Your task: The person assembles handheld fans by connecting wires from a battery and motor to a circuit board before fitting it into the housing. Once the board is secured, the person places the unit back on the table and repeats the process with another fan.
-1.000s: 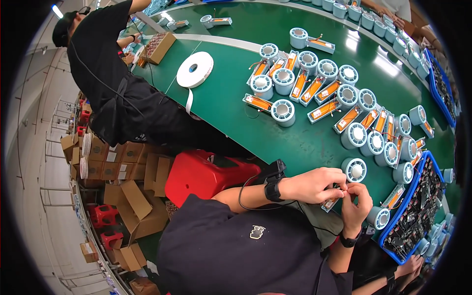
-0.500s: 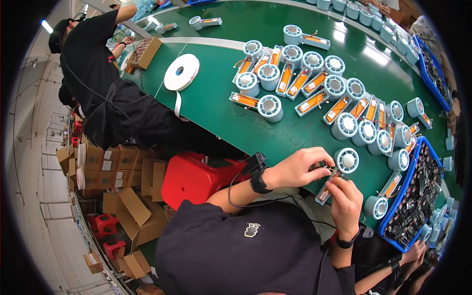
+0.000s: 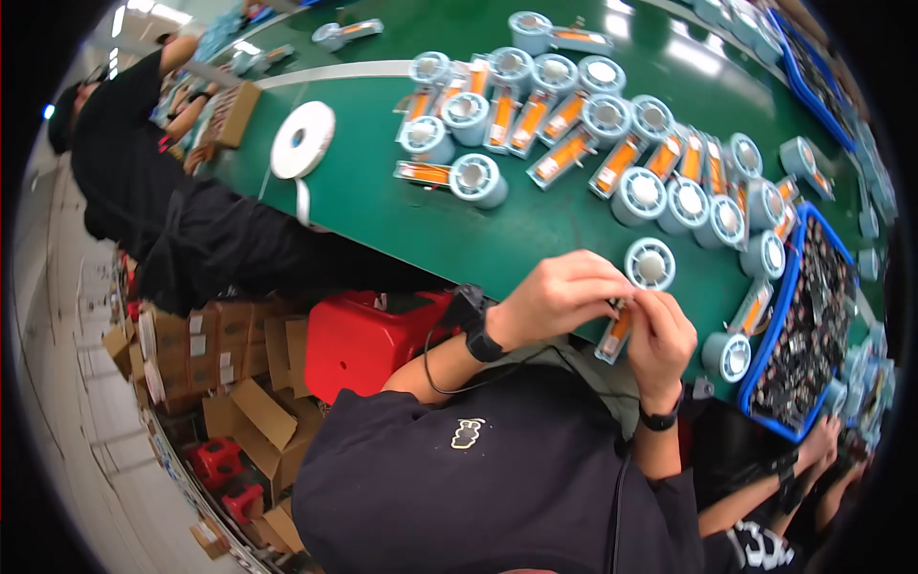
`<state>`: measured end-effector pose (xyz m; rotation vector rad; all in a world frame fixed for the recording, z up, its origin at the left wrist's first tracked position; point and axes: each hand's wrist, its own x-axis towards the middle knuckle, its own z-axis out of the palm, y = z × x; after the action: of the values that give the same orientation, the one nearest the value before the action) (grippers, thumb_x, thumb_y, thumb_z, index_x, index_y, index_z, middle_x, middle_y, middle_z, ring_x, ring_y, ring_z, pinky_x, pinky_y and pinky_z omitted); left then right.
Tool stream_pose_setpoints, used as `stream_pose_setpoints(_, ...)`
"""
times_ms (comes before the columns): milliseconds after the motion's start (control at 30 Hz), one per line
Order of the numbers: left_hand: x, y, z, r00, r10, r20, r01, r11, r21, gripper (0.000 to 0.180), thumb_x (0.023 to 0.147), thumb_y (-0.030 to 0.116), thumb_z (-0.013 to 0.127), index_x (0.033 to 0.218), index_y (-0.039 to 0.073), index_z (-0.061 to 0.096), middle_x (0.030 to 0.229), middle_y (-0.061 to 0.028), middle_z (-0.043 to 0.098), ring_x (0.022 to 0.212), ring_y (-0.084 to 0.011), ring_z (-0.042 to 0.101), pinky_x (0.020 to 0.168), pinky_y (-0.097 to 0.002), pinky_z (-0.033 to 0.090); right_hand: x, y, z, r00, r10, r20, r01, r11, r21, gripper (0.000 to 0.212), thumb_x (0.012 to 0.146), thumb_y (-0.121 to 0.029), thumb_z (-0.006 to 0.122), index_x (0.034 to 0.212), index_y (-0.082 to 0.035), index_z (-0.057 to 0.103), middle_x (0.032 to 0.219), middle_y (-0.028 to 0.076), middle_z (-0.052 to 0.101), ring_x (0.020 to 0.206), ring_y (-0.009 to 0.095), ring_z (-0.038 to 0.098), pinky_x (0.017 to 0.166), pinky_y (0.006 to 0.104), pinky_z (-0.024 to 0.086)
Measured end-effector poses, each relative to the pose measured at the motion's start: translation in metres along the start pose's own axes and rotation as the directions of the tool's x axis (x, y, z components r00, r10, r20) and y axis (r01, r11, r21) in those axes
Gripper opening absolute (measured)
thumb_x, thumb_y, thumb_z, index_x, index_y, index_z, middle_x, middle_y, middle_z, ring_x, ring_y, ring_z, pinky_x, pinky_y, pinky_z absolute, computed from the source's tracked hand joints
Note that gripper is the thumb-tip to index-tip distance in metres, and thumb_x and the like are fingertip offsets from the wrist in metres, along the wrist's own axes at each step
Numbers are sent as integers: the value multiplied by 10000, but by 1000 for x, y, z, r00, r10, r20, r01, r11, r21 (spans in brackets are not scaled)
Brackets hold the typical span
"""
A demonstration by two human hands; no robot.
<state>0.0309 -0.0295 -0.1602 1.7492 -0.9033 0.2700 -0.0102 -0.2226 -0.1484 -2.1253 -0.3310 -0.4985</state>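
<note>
Close to the table's front edge lies a light-blue fan-like unit (image 3: 650,263), its round slotted head facing up and its narrow handle (image 3: 612,340) pointing toward me, with orange inside. Over the spot where head and handle meet, the fingertips of my left hand (image 3: 566,295) and my right hand (image 3: 662,337) come together in a pinch. My right hand also covers part of the handle. Whatever sits between the fingertips is too small and hidden to name. Farther back stand several similar units (image 3: 607,117) with orange packs in their handles.
A blue tray (image 3: 776,356) of small black parts is at right, beside another unit (image 3: 729,356). A white tape roll (image 3: 302,141) lies at left on the green table (image 3: 363,196). A red stool (image 3: 356,344) and cardboard boxes are below. Co-workers are at left and lower right.
The view has shifted, so the table's things appear farther left and higher. My hands have drawn closer together over the unit, and the wires visible between them earlier are now mostly hidden.
</note>
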Motion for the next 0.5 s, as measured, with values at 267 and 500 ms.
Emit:
stream_pose_setpoints(267, -1, -2, -1, 996, -86, -13, 86, 996, 22, 412, 690, -4, 857, 1082, 16, 736, 1076, -118, 744, 1001, -309, 716, 853, -386, 593, 0, 2, 1, 997, -36, 74, 32, 998, 55, 166, 834, 56, 720, 991, 2, 722, 907, 132, 716, 704, 275, 706, 605, 332, 547)
stream_pose_setpoints(500, -2, -4, 4, 996, -88, -6, 88, 995, -40, 424, 680, 4, 874, 1081, 17, 737, 1080, -115, 747, 1004, -298, 719, 846, -380, 596, -2, 7, -1, 997, -41, 63, 32, 989, 141, 150, 843, 65, 713, 983, 12, 720, 907, 138, 718, 694, 247, 701, 598, 310, 543)
